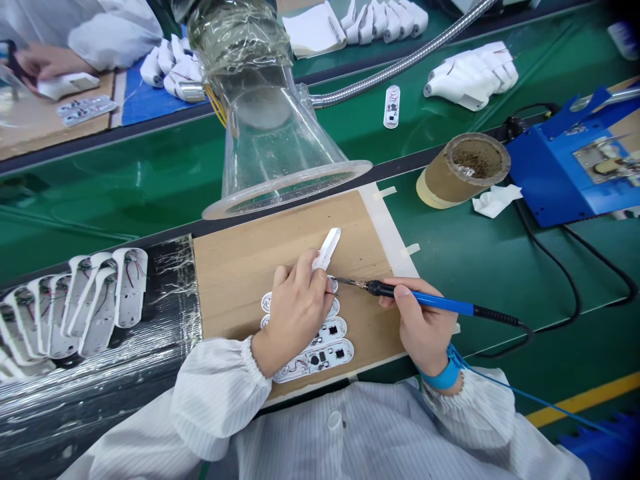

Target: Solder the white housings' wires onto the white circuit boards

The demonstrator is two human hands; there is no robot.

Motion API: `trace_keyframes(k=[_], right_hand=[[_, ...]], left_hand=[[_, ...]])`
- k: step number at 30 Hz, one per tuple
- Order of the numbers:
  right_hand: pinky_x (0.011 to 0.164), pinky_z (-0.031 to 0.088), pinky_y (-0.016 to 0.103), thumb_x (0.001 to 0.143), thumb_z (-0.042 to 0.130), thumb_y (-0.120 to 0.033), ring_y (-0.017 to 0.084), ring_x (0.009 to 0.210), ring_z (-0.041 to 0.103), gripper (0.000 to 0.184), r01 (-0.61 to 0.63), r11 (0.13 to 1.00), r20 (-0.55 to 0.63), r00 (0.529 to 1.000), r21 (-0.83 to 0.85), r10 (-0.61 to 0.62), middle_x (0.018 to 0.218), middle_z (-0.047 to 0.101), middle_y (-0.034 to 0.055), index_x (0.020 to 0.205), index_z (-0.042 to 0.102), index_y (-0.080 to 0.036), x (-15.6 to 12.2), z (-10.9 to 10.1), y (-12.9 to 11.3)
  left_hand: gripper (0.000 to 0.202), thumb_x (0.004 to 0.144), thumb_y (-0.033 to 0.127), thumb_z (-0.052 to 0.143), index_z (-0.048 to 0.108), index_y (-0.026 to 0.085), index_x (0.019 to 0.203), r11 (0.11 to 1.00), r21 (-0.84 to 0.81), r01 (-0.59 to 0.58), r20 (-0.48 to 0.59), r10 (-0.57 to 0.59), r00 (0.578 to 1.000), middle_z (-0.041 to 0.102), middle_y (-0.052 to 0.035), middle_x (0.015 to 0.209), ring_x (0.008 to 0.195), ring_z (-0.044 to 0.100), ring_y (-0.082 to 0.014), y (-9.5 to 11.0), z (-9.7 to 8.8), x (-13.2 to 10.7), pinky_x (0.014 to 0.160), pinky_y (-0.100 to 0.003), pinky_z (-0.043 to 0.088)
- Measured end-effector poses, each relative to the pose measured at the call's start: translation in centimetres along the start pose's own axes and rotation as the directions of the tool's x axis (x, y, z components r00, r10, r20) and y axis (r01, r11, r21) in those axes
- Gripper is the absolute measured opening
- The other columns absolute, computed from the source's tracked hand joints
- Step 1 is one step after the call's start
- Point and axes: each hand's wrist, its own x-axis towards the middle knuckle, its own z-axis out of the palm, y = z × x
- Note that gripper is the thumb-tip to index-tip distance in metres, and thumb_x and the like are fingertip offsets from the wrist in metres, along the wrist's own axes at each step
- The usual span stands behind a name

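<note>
Striped white cloth of a smock (300,433), gathered at the cuffs, filled the near side, below the near edge of the worktop (470,260). A flat brown cardboard sheet (240,250) covered part of that green surface, its right edge bordered in white and taped down. Toward its near edge lay a row of slim, round-ended white circuit boards (315,360), dotted with dark chips. The left hand (297,313) spread across them and hid their middles; its fingers were bunched near a narrow white strip (327,248), but whether they gripped or merely pressed could not be told. From the right, the right hand (425,327), with a blue wristband (445,377), held a blue-handled soldering iron (435,300), its thin metal tip close to the left fingers.

Over the sheet's far edge hung a clear, flared plastic hood (285,150), joined to a ribbed metal hose (400,67), obstructing the view beyond. Hollow, curved white shells (90,300) with fine wires rested on glossy black wrapping (170,287) off the left edge. At the worktop's far right stood a rough-rimmed brown pot (440,177), crumpled tissue (497,200) and an angular blue stand (555,167).
</note>
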Motion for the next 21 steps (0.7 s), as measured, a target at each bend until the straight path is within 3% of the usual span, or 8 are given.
trace_keyframes(k=[21], right_hand=[[0.059,0.058,0.030,0.100,0.070,-0.030,0.017,0.061,0.073,0.015,0.008,1.000,-0.009,1.000,-0.002,-0.008,0.071,0.076,0.0000,0.097,0.082,-0.023,0.06,0.05,0.13]], left_hand=[[0.017,0.100,0.010,0.057,0.063,0.018,0.085,1.000,0.008,-0.007,0.015,0.007,1.000,0.070,-0.0213,0.127,0.110,0.068,-0.0313,0.02,-0.23,0.17,0.075,-0.044,0.039]])
